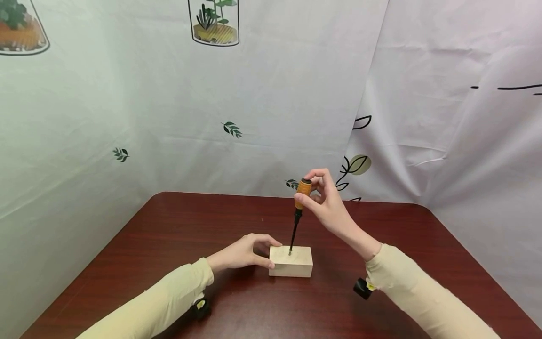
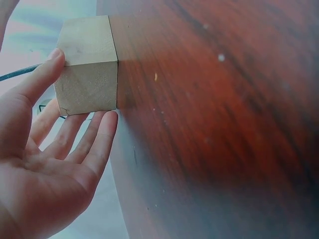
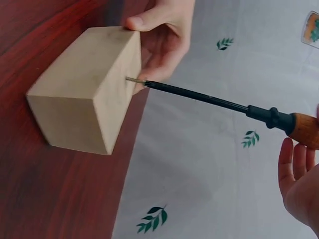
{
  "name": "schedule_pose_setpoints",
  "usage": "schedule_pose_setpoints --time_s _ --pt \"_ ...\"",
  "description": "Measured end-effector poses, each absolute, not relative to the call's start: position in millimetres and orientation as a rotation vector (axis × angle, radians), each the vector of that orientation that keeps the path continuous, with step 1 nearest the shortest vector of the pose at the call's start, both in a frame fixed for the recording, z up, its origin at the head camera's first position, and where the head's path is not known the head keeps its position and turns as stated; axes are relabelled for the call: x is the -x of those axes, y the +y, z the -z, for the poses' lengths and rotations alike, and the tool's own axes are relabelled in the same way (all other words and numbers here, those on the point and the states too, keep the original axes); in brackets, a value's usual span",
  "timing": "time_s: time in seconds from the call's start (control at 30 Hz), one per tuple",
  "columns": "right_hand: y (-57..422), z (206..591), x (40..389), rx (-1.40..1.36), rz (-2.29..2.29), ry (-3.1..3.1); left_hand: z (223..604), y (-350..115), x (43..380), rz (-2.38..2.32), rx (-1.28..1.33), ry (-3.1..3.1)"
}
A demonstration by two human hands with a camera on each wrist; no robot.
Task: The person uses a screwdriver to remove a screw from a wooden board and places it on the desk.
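Note:
A pale wooden block [image 1: 296, 269] lies on the table, its end grain turned to the left wrist view. My left hand [image 1: 243, 252] holds the block's left end, with the thumb at the near edge and fingers on the far side. A small brass-coloured screw [image 3: 132, 79] stands in the block's top face, partly sunk. On its head rests the tip of a screwdriver [image 1: 303, 190] with an orange handle and black shaft, held nearly upright. My right hand [image 1: 328, 207] grips the handle near its top between thumb and fingers. Only part of that hand [image 3: 304, 191] shows in the right wrist view.
The dark red-brown wooden table [image 1: 203, 216] extends around the block on every side. Behind it hangs a white cloth [image 1: 271, 94] with leaf and plant prints. Both sleeves carry black wrist cameras [image 1: 362, 288] near the table.

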State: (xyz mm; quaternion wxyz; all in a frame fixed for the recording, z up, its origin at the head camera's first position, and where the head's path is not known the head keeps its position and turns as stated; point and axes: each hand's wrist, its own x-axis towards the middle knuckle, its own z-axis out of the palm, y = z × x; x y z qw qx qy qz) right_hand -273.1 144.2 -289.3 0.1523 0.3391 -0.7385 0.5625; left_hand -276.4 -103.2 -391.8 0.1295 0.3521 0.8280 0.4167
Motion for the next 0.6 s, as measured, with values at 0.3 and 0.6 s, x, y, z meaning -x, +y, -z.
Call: schedule_pose_setpoints --time_s 0.3,0.6 --pt "148.6 284.6 272.5 -1.007 -1.588 -2.102 392.6 -102.7 277.7 -1.215 -1.031 2.400" --pt "149.6 289.4 273.9 -1.144 -1.700 -2.058 392.1 -103.0 277.0 -1.210 -1.014 2.417"
